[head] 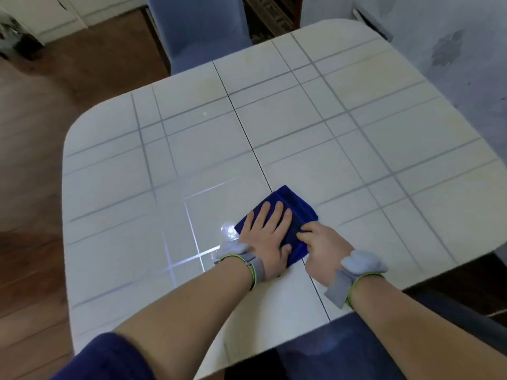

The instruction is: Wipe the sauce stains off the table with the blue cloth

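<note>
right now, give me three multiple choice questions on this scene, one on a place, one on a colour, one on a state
1. Where on the table does the cloth lie?
A) at the far edge
B) on the near side, close to the person
C) at the far left corner

2. What colour is the cloth?
A) red
B) yellow
C) blue

3. How does the left hand lie?
A) flat on the cloth, fingers straight
B) lifted in the air
C) clenched beside the cloth

Answers:
1 B, it lies under both hands near the near edge.
2 C, it is deep blue.
3 A, the palm presses flat, while the right hand grips the cloth's edge.
</note>
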The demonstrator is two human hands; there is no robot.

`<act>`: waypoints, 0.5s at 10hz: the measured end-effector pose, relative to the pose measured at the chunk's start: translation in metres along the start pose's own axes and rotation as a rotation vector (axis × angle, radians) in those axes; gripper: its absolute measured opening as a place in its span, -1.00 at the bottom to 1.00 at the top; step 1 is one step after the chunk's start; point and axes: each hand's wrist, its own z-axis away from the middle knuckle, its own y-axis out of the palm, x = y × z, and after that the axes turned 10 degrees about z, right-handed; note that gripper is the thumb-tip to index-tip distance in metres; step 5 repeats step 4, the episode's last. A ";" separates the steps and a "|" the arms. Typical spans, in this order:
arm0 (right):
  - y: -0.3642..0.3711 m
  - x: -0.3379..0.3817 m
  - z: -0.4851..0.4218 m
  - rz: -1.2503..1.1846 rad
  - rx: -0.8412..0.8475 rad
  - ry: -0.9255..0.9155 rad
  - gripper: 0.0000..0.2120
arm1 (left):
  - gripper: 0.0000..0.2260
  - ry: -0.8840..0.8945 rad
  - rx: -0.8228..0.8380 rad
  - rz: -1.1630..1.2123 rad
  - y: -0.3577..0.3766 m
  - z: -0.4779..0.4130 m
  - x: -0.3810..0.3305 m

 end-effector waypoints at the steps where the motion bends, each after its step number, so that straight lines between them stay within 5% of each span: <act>1: -0.001 0.017 0.040 0.016 0.102 0.008 -0.57 | -0.32 -0.023 0.082 0.013 0.003 0.033 -0.018; 2: -0.007 0.027 0.063 -0.092 0.122 0.083 -0.51 | -0.30 -0.059 0.100 0.011 -0.005 0.037 -0.028; 4: -0.060 0.048 0.140 -0.689 -0.071 0.286 -0.77 | -0.39 -0.118 0.102 -0.051 -0.018 0.051 -0.045; 5: -0.060 0.048 0.140 -0.689 -0.071 0.286 -0.77 | -0.39 -0.118 0.102 -0.051 -0.018 0.051 -0.045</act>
